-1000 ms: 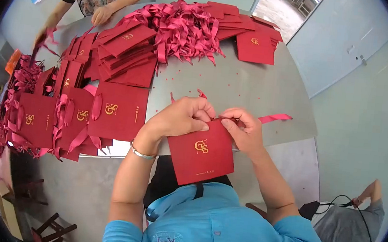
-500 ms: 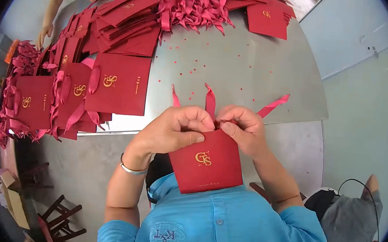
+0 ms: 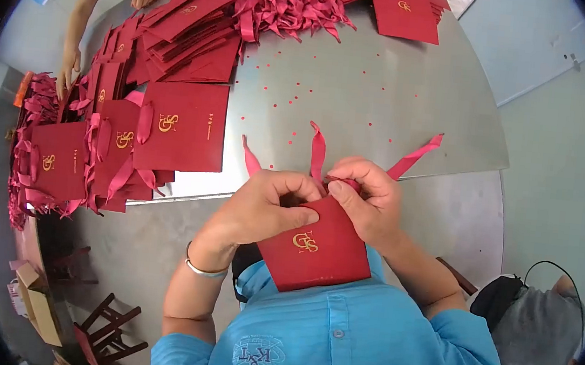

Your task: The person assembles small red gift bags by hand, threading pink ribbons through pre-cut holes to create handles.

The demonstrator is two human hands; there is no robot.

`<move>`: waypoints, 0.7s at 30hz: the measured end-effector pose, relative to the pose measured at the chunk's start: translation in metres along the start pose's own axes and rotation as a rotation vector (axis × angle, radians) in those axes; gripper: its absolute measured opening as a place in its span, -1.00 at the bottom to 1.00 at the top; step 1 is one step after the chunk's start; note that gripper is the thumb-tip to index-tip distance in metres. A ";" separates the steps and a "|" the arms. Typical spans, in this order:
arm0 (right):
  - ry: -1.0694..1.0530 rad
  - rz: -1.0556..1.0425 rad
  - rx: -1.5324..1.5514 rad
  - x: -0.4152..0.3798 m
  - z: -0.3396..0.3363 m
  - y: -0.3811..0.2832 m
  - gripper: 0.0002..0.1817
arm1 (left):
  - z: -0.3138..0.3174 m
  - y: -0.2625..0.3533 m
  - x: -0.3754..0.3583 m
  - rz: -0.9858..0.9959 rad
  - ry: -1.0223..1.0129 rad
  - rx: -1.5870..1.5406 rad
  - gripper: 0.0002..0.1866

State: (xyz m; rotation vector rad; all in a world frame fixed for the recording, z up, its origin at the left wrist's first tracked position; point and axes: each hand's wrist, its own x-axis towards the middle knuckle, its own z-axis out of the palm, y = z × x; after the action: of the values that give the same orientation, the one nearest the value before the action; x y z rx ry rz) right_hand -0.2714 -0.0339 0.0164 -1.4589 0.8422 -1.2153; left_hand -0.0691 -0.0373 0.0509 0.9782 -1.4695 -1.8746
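A small red paper gift bag (image 3: pixel 315 255) with gold lettering is held upright against the blue shirt. My left hand (image 3: pixel 272 209) grips its top edge, thumb on the front and fingertips hidden behind the rim. At the other top corner, my right hand (image 3: pixel 368 200) pinches a bunched bit of pink ribbon between thumb and forefinger. One ribbon end (image 3: pixel 317 150) sticks up between the hands. Another ribbon end (image 3: pixel 415 157) extends past my right hand, and a third (image 3: pixel 250 156) shows behind my left hand. Exactly how the ribbon passes through the bag is hidden.
Finished-looking red bags (image 3: pixel 181 127) with ribbon handles lie at the left. Flat bags (image 3: pixel 188 25) and a ribbon heap (image 3: pixel 282 2) fill the far side. Small red dots dot the metal table (image 3: pixel 453 120). A co-worker's hand (image 3: pixel 69 69) touches bags; another person (image 3: pixel 531 332) sits right.
My left thumb has shifted slightly right across the bag's front. The ribbon end behind my left hand leans farther left. The co-worker's hand has moved a little downward.
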 end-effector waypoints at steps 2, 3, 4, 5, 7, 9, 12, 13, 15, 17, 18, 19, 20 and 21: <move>0.014 0.013 0.019 0.002 0.000 0.002 -0.89 | 0.000 -0.001 0.002 0.003 0.032 -0.061 -0.79; -0.008 -0.027 -0.025 0.003 -0.002 0.004 -0.88 | 0.001 -0.001 0.002 0.010 0.064 -0.127 -0.75; -0.029 -0.067 -0.069 0.004 -0.002 0.005 -0.86 | 0.000 0.000 0.003 0.008 0.062 -0.125 -0.75; -0.026 -0.065 -0.068 0.005 -0.002 0.005 -0.86 | 0.000 0.002 0.004 -0.016 0.044 -0.158 -0.71; -0.024 -0.135 -0.088 0.006 -0.002 0.006 -0.85 | -0.001 0.007 0.005 -0.044 0.023 -0.192 -0.67; -0.034 -0.139 -0.086 0.008 -0.003 0.005 -0.85 | -0.002 0.010 0.006 -0.068 0.008 -0.195 -0.67; -0.038 -0.139 -0.074 0.009 -0.003 0.004 -0.85 | -0.003 0.008 0.007 -0.052 0.016 -0.241 -0.67; -0.032 -0.134 -0.063 0.009 -0.003 0.004 -0.85 | -0.004 0.007 0.007 -0.054 0.015 -0.241 -0.67; -0.032 -0.110 -0.056 0.009 -0.002 0.004 -0.85 | -0.007 0.005 0.007 -0.051 0.015 -0.226 -0.66; -0.034 -0.084 -0.048 0.009 -0.001 0.004 -0.85 | -0.009 0.001 0.008 -0.034 -0.017 -0.267 -0.66; -0.037 -0.093 -0.037 0.010 -0.001 0.005 -0.85 | -0.010 0.000 0.008 -0.014 -0.050 -0.308 -0.66; -0.040 -0.103 -0.026 0.010 0.000 0.005 -0.86 | -0.011 0.001 0.008 -0.017 -0.050 -0.306 -0.66; -0.037 -0.103 -0.023 0.011 0.001 0.005 -0.86 | -0.011 0.002 0.008 -0.024 -0.049 -0.321 -0.65; -0.044 -0.103 -0.041 0.011 0.001 0.004 -0.86 | -0.011 0.003 0.008 -0.030 -0.048 -0.336 -0.65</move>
State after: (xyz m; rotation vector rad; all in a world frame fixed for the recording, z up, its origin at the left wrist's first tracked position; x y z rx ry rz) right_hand -0.2671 -0.0449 0.0151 -1.5731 0.7735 -1.2439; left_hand -0.0644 -0.0503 0.0509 0.8021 -1.1196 -2.0928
